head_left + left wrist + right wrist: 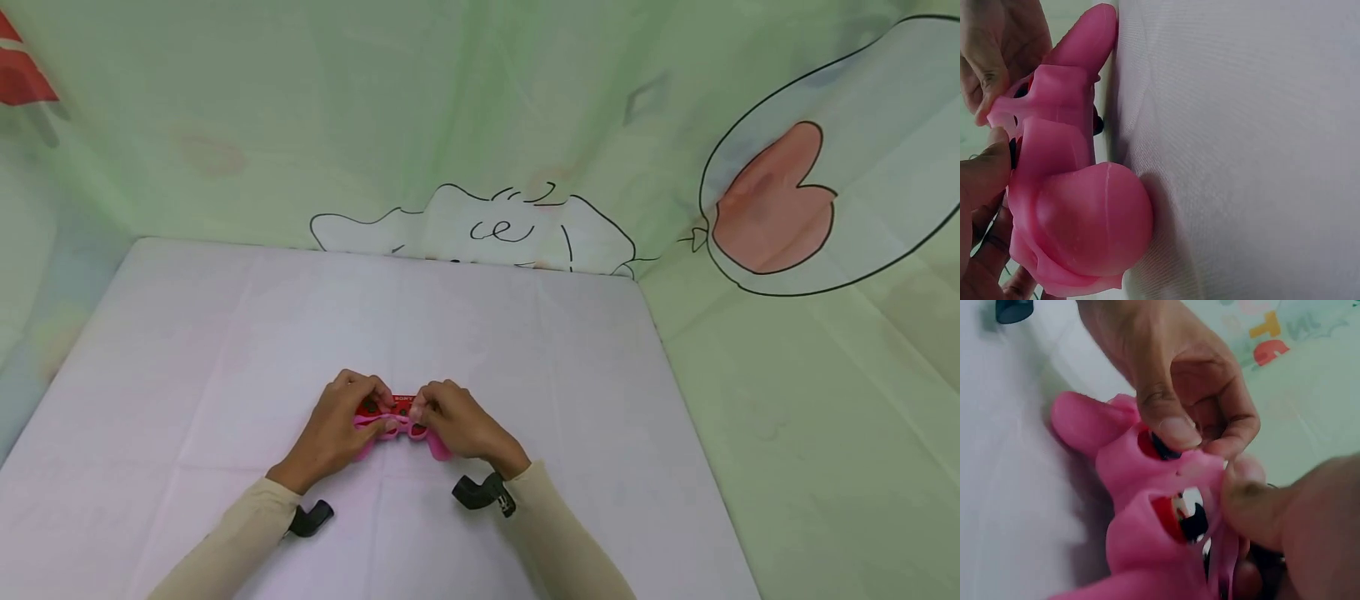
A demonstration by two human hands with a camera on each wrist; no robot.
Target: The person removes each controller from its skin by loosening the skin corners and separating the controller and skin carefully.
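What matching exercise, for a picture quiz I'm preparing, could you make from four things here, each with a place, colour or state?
Things:
1. Cover
2. Heart
3. Controller
4. Tabletop

Descriptions:
A. Red, partly inside the item that matches C
B. Pale and flat
C. Pink, stretchy-looking, with openings in it
D. Drawn, at the right of the head view

Right pairs: 1-C, 2-D, 3-A, 4-B.

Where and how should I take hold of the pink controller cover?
Probably by the right handle, from the near side: this rounded lobe of the cover juts that way, its end bare in the head view.
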